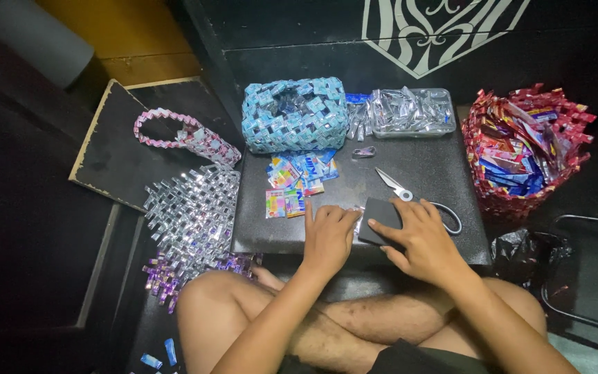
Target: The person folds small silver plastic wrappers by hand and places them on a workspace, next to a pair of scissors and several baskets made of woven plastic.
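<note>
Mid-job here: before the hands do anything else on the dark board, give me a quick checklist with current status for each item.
1. Left hand pinning the silvery strip flat on the board: ok.
2. Right hand pressing the dark block beside the strip: ok.
3. Scissors shut and lying right behind the right hand: ok, but close to the knuckles.
4. Colourful wrapper pieces within reach of the left hand: ok.
5. Tray of folded silver strips stocked: ok.
6. Strip's crease under the fingers straight: cannot tell, hidden.
</note>
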